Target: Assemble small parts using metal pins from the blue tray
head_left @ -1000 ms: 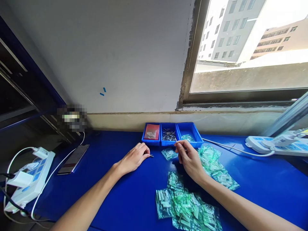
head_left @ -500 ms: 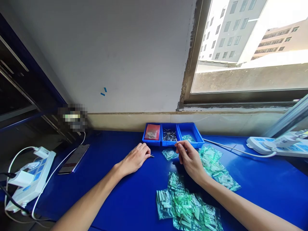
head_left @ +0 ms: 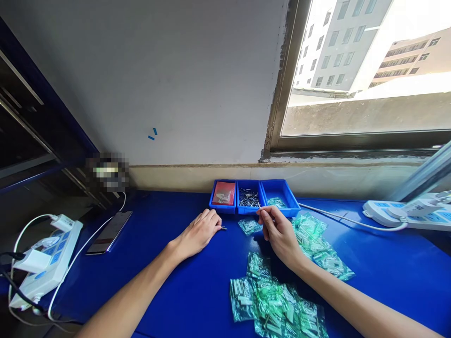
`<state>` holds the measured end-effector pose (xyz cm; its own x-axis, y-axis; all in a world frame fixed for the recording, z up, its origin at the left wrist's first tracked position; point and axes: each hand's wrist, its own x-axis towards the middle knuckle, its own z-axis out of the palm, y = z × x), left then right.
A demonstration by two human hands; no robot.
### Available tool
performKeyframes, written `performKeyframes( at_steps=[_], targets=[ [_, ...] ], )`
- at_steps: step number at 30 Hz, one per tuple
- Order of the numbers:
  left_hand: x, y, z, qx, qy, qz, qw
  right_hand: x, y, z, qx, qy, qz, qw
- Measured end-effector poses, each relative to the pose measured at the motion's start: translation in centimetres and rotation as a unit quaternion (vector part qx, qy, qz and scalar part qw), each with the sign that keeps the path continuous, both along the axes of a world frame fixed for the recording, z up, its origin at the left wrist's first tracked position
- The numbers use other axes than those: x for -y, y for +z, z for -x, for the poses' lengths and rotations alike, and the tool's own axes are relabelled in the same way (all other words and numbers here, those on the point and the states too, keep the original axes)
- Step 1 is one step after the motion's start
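My left hand [head_left: 200,231] rests on the blue tabletop with its fingers curled closed. A small screw-like metal piece [head_left: 224,228] sticks out from its fingertips. My right hand [head_left: 278,230] is in a pinch just in front of the bins, gripping a thin, light-coloured screw-like piece [head_left: 260,205] that points upward. Between the hands lies one small green-tinted plastic packet [head_left: 249,226]. Behind them the middle blue bin [head_left: 248,210] holds many loose, thin metal pieces.
The left bin [head_left: 222,209] contains a red packet; the right bin [head_left: 286,190] contains green-tinted packets. Packet piles [head_left: 273,300] lie in front and beside my right forearm [head_left: 322,245]. A phone [head_left: 109,233] and power strip [head_left: 52,263] are left; another power strip [head_left: 384,213] is right.
Both hands keep the same pose and grip. The whole view has shifted very slightly; nothing on the table has visibly moved.
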<state>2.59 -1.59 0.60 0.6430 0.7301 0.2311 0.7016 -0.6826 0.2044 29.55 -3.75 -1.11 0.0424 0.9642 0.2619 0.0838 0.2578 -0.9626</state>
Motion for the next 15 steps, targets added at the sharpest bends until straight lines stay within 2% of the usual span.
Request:
performKeyframes(
  at_steps=[9, 15],
  targets=[
    [0.17, 0.8, -0.04, -0.02, -0.013, -0.01, 1.0, -0.07, -0.02, 0.01, 0.001, 0.005, -0.002, 1.0],
    [0.24, 0.83, -0.02, -0.026, -0.019, -0.016, 0.999, -0.06, -0.16, -0.1, 0.004, 0.005, 0.003, 1.0]
  ],
)
